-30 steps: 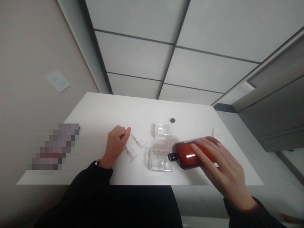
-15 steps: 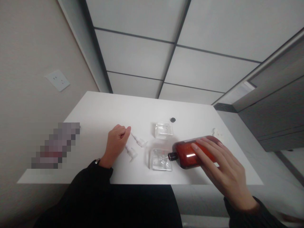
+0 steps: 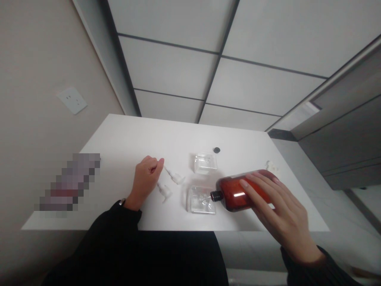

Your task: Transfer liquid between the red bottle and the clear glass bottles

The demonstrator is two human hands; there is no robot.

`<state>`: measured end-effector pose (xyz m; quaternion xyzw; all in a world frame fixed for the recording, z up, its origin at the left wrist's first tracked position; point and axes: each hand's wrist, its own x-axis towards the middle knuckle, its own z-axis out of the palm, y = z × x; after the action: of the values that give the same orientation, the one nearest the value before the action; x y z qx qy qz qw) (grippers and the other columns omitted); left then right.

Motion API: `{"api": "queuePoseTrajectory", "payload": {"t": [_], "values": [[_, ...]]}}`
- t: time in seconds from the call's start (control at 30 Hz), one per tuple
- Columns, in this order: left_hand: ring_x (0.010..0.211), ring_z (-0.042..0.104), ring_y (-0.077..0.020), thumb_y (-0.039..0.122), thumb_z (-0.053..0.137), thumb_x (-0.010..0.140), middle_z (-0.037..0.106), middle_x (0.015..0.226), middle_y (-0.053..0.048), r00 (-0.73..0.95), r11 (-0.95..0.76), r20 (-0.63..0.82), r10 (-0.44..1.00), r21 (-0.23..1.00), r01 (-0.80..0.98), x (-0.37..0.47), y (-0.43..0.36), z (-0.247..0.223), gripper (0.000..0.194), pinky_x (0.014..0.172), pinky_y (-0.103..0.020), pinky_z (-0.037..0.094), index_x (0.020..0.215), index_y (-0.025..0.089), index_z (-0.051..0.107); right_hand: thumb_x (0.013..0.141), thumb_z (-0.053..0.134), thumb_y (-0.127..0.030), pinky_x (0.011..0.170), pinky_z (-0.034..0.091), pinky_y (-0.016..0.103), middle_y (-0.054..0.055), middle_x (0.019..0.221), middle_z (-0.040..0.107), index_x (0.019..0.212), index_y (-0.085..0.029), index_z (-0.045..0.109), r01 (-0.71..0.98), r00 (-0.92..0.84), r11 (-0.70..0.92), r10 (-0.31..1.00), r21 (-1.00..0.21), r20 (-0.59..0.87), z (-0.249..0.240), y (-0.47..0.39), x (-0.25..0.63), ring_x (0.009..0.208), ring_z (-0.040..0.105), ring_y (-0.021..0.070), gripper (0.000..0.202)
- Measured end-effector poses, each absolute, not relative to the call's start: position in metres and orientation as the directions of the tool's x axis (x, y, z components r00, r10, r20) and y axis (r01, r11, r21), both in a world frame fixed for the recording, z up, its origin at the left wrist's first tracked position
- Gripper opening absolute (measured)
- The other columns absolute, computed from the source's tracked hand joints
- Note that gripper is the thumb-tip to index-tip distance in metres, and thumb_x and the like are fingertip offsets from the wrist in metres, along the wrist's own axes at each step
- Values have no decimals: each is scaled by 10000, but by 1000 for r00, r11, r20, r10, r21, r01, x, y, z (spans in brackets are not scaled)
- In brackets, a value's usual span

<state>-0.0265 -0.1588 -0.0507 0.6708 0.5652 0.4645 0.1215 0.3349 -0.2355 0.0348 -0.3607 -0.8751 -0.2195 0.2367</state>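
My right hand [image 3: 282,206] is wrapped over an amber bottle [image 3: 238,192] tipped nearly level, its black threaded neck pointing left. The open mouth hangs at the right rim of a clear square container [image 3: 193,210], and a thin clear stream seems to fall into it. Behind stands a second clear container [image 3: 205,163]. My left hand [image 3: 145,174] rests on the table as a fist, with nothing showing in it. Beside its knuckles lie two white pump heads, a farther pump head [image 3: 177,178] and a nearer pump head [image 3: 164,191]; their tubes point toward the fist.
A small dark round cap [image 3: 216,150] lies behind the containers on the white table [image 3: 166,135]. Some small white thing [image 3: 271,166], partly hidden by the bottle, lies at the right. A blurred-out patch [image 3: 68,182] covers something at the left edge. A wall socket [image 3: 72,100] is at left.
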Motion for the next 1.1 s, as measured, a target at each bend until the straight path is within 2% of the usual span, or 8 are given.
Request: {"api": "queuePoseTrajectory", "payload": {"t": [0.5, 0.73, 1.1], "values": [[559, 410, -176, 238, 599, 969, 351, 539, 41, -72, -307, 459, 886, 694, 651, -27, -159, -49, 510, 584, -353, 324, 591, 258, 257, 973, 711, 44, 1120, 566, 507, 207, 1419, 720, 1687, -190, 398, 731, -638, 639, 518, 237, 570, 35, -234, 335, 1307, 708, 344, 814], [559, 401, -173, 261, 589, 978, 346, 553, 44, -77, -309, 463, 883, 698, 646, -27, -159, -50, 506, 586, -355, 317, 599, 262, 253, 965, 711, 63, 1126, 565, 522, 203, 1426, 716, 1685, -206, 403, 734, -626, 646, 526, 208, 576, 36, -237, 336, 1328, 694, 337, 827], [558, 386, -178, 267, 574, 981, 340, 542, 40, -66, -321, 467, 882, 695, 643, -26, -159, -48, 502, 587, -362, 309, 606, 264, 240, 995, 677, 47, 1133, 572, 529, 196, 1444, 713, 1678, -201, 419, 733, -634, 642, 525, 226, 568, 36, -236, 336, 1343, 692, 333, 771]]}}
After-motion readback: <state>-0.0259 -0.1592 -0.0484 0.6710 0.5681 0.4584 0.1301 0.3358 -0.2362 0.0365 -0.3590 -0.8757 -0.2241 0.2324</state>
